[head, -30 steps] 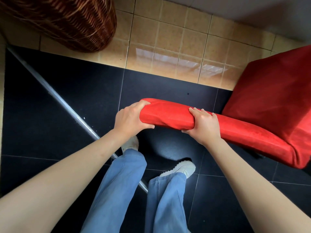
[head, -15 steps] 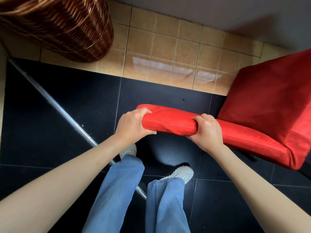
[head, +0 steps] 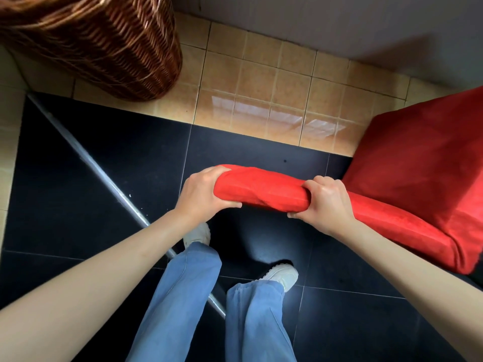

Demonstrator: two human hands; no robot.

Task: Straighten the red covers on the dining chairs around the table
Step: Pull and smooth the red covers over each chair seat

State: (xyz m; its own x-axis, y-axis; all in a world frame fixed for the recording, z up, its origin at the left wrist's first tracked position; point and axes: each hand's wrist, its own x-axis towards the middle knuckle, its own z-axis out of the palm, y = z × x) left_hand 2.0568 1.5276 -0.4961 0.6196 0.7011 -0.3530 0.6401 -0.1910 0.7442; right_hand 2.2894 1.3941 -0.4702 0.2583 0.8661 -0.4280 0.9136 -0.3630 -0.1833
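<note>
A dining chair in a red cover (head: 418,178) stands at the right, seen from above and behind. The top of its backrest (head: 261,190) runs from the middle of the view down to the right. My left hand (head: 203,197) grips the backrest's left end, fingers curled over the fabric. My right hand (head: 325,202) grips the top edge a little further right, bunching the red cloth under its fingers. The red seat lies beyond the backrest at the far right.
A brown wicker basket (head: 104,45) stands at the upper left on tan tiles. A metal rail (head: 104,176) crosses the black floor tiles diagonally. My legs in blue jeans (head: 198,304) and white shoes are below the backrest. A grey wall lies beyond.
My right hand, flat on the backrest a second ago, has curled and now grips the cloth. The head view has shifted slightly, so the chair sits a little lower.
</note>
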